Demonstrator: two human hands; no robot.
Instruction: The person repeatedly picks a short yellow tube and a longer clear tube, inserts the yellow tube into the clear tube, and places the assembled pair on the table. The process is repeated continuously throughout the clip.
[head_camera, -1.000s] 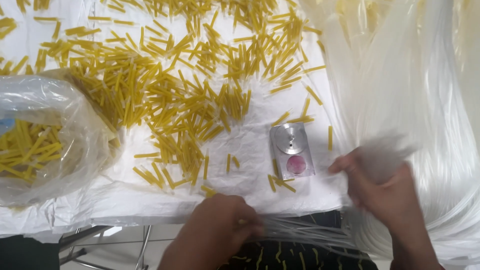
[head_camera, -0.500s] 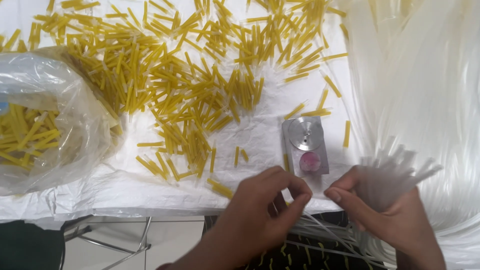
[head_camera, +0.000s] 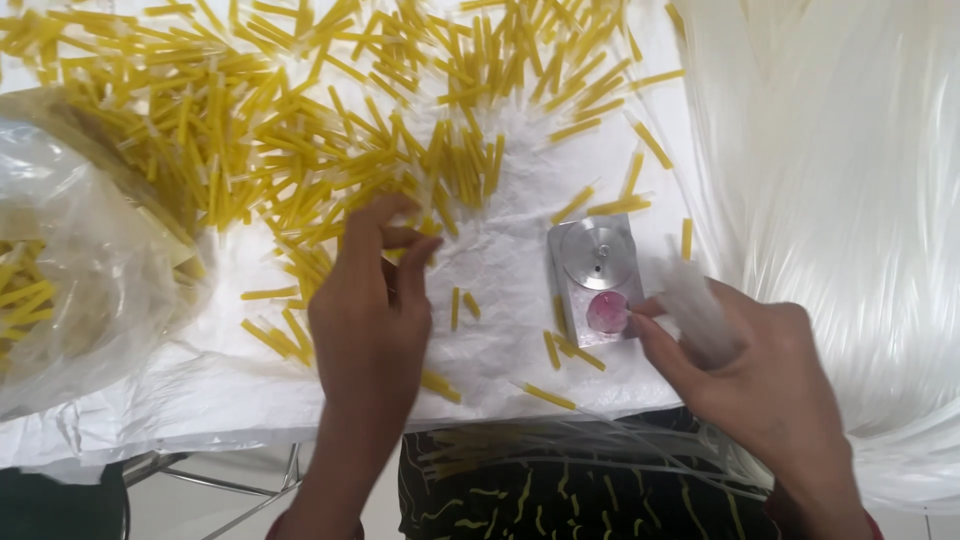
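Hands split the work: the left hand (head_camera: 370, 300) reaches with narrowed fingers into the yellow tube pieces (head_camera: 330, 130) scattered on the crinkled white sheet (head_camera: 500, 270), while the right hand (head_camera: 760, 380) pinches a bundle of clear thin tubes (head_camera: 695, 305) beside the small metal block (head_camera: 597, 280) with its pink pad. Picking one stiff, short piece cleanly would go best with fingertips only, keeping the slippery translucent bundle tightly gripped so its ends stay level.

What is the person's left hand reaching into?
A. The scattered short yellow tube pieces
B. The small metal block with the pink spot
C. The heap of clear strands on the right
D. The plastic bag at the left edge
A: the left hand has its fingertips among the yellow tube pieces spread over the white sheet.
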